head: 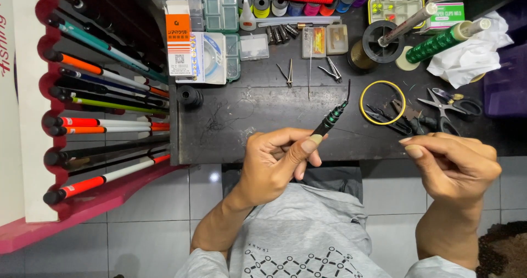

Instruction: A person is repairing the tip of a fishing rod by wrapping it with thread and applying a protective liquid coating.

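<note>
A thin black rod tip [331, 119] with green wrapping is being gripped by the left hand [273, 165], thumb pressed along its shaft, its fine end pointing up and away over the dark counter [263, 113]. The right hand [453, 165] is being held just off the counter's near edge, well apart from the left, its fingertips pinched together; whether anything is being pinched between them cannot be told.

Beyond the right hand, one yellow ring [382, 102] is lying flat, and beside it one pair of scissors [450, 103] and dark pliers [403, 120], whose number cannot be told. Further beyond, one green-wrapped rod [442, 42] is resting on white tissue [472, 55].

Beyond the left hand, two small metal clippers [310, 72] are lying near each other. To the left of the left hand, roughly ten rod butts with orange, red and green bands are being stored in one red notched rack [57, 86].
</note>
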